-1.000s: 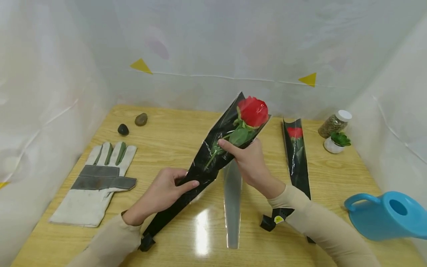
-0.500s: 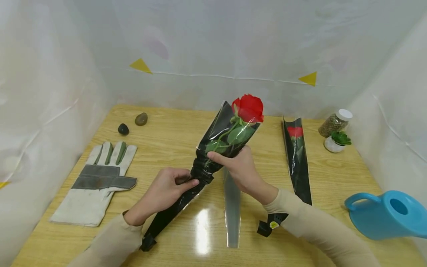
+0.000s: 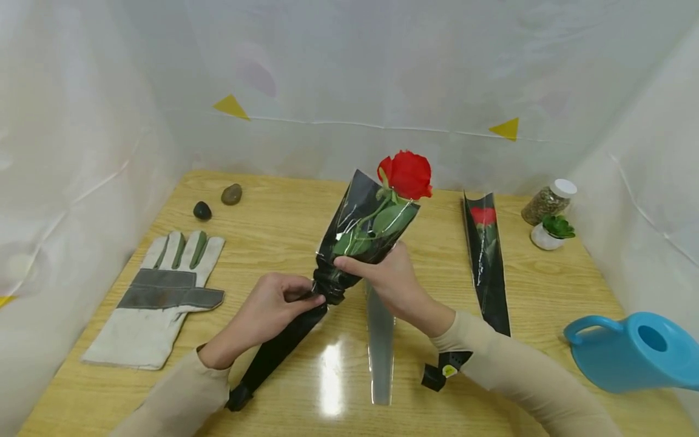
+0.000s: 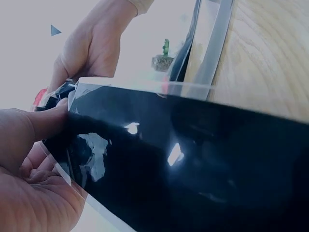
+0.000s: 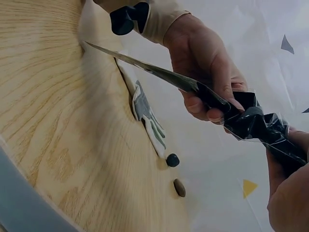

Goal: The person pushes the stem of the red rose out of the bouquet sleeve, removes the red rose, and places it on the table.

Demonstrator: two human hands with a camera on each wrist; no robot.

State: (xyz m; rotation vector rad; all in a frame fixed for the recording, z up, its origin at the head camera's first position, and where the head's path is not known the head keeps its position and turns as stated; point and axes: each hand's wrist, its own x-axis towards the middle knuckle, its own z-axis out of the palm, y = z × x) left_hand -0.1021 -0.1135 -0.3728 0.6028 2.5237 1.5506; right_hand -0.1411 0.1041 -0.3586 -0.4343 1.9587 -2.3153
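Note:
A red rose [image 3: 406,175] with green leaves stands in a black, clear-fronted flower sleeve [image 3: 292,340], its bloom above the sleeve's top edge. My left hand [image 3: 273,309] pinches the sleeve partway down between thumb and fingers. Higher up, my right hand [image 3: 401,285] grips it, thumb in front and fingers mostly hidden behind. Between the hands the film [image 5: 253,121] is bunched into crumpled folds. Smooth dark film [image 4: 169,154] fills much of the left wrist view below the left hand. The stem's lower end is hidden.
A flat silvery sleeve [image 3: 380,358] lies beneath the right hand. Another wrapped rose [image 3: 485,261] lies to the right, near a jar [image 3: 548,203], a potted succulent [image 3: 553,233] and a blue watering can [image 3: 628,352]. At left are a work glove [image 3: 155,303] and two stones [image 3: 231,195].
My right hand has slid down and left toward the left hand. The sleeve has crumpled between them and its top has dropped, leaving the bloom exposed. The left hand stays nearly still.

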